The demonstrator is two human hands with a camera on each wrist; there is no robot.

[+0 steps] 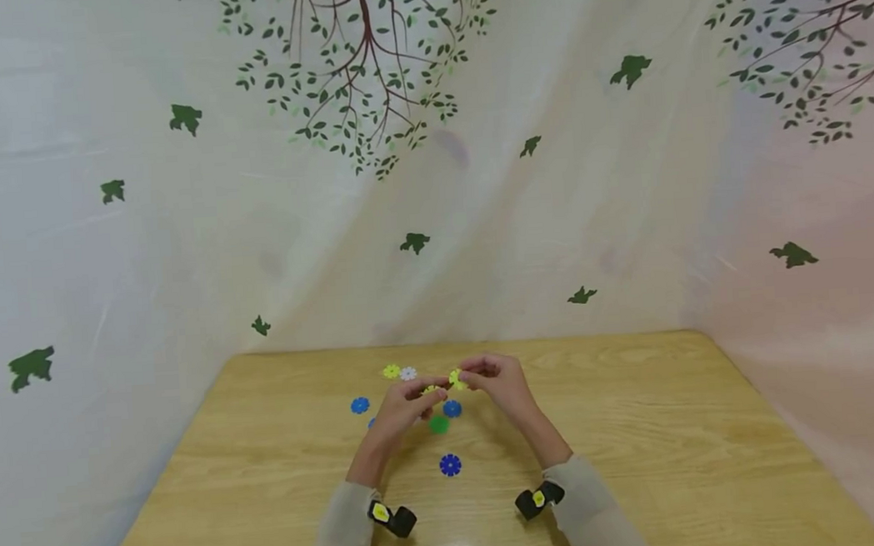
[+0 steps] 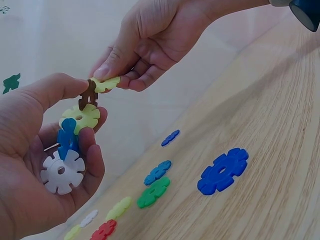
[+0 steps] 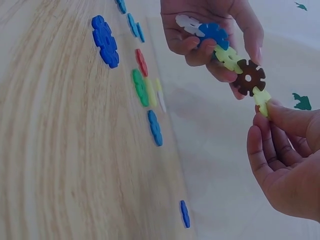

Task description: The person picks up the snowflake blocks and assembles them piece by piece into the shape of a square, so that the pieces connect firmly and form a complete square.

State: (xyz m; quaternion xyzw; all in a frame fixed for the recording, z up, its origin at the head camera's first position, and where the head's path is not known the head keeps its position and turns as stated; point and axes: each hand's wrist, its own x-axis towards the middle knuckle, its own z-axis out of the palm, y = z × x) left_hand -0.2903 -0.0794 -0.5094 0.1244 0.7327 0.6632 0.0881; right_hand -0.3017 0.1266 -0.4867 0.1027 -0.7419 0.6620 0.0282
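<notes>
Above the table, my left hand [image 1: 400, 409] holds a short chain of slotted plastic snowflake discs. From the palm outward, the chain runs through a white disc [image 2: 62, 171], a blue disc [image 2: 67, 139], a yellow-green disc [image 2: 82, 118] and a brown disc [image 3: 249, 78]. The left thumb and fingers grip around the brown end. Thumb and fingertips of my right hand [image 1: 502, 384] pinch another yellow-green disc [image 3: 261, 101], which meets the brown disc's edge at an angle. Part of this disc is hidden under the right thumb.
Loose discs lie on the wooden table [image 1: 642, 427] beneath and around the hands. Among them are a dark blue disc [image 1: 450, 465] nearest the person, a green disc [image 1: 439, 424], a red disc [image 2: 103, 230] and several others. A printed cloth backdrop [image 1: 483, 287] rises behind the table.
</notes>
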